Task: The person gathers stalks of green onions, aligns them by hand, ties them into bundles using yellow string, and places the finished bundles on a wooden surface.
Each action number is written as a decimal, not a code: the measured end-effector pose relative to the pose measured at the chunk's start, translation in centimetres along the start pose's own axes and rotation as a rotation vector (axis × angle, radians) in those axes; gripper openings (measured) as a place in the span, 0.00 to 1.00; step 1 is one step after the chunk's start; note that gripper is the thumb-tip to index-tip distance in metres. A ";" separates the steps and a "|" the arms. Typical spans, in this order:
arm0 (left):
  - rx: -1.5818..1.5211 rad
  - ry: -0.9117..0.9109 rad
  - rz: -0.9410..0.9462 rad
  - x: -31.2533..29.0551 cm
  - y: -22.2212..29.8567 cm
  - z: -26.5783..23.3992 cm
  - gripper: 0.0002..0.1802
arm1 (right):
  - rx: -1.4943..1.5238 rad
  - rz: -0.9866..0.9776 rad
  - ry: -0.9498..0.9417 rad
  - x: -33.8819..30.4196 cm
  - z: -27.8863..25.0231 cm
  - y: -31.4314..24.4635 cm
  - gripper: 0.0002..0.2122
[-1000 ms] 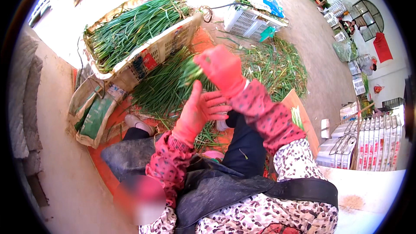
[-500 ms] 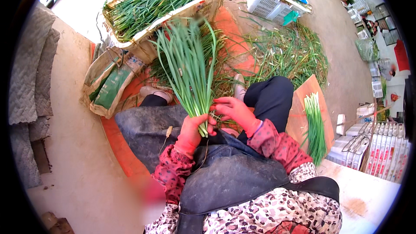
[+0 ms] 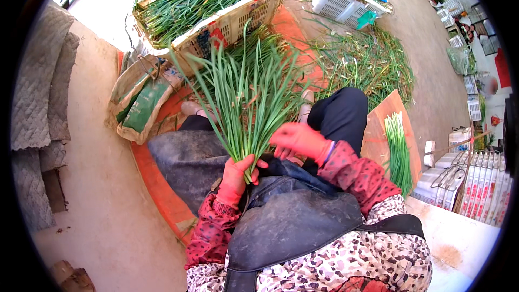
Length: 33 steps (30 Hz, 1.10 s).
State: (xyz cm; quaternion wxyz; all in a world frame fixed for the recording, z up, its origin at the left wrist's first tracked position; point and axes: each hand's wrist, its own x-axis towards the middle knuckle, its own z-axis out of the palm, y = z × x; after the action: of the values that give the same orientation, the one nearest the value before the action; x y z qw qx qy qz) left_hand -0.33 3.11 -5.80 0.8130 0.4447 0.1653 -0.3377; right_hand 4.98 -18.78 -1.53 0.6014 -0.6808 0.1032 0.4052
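Landmark = apron (image 3: 303, 221). Bunch (image 3: 243, 119) of long green stalks stands just beyond the apron's far edge, pale ends down, tips fanned out away from it. L hand (image 3: 235, 178), gloved, is clamped round the pale ends, low down. R hand (image 3: 303, 141), also gloved, is just R of the bunch, beyond the apron; fingers curled, can't tell if they pinch a stalk or nothing.

Main risk: one low grip, wide loose top. If L hand slackens, outer stalks prob. slide out and drop on or near the apron. Too tight & the soft ends may bruise. Smooth gloves + damp stalks, if damp, would make slipping likelier.

R hand: if it tugs a stalk that's tangled w/ others, good ones could come along or snap.

Tips: they overlap, in view, the heap (image 3: 259, 43) beyond the apron; can't tell if touching. If they do, stray bits could snag & mix in.

Knee (image 3: 343, 108), beyond apron on R, is near R hand: a bump could jog it. Board (image 3: 377, 132), R of apron, bears a tidy 2nd bunch (image 3: 399, 154), nothing visibly tying it; a sleeve brushing past might scatter it.
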 end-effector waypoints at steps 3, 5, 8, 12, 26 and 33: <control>0.070 0.026 0.008 -0.4 0.4 0.0 0.17 | 0.027 -0.255 0.205 -0.2 -1.3 -3.8 0.14; 0.104 0.044 0.017 -0.8 0.3 -0.1 0.17 | -0.457 -0.355 0.271 1.7 -0.3 -4.9 0.16; 0.157 0.011 0.012 -1.5 0.6 0.4 0.17 | -1.034 -0.532 0.458 4.8 0.9 -3.9 0.14; 0.071 -0.073 -0.056 -3.0 0.5 -0.7 0.17 | -0.624 -0.575 0.426 9.5 -4.0 -1.8 0.08; 0.045 -0.029 -0.107 -5.1 1.0 -2.3 0.17 | -0.735 -0.282 0.879 2.5 -16.5 -7.4 0.16; 0.155 0.007 -0.196 -6.6 2.1 -2.8 0.11 | -1.103 -0.521 0.234 7.7 -0.4 -1.9 0.14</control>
State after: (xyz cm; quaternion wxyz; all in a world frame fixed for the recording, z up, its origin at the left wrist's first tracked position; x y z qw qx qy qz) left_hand -3.51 8.92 -2.29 0.7388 0.4889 0.1841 -0.4257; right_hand 11.33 -16.02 -5.36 0.2248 -0.9341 -0.2258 0.1614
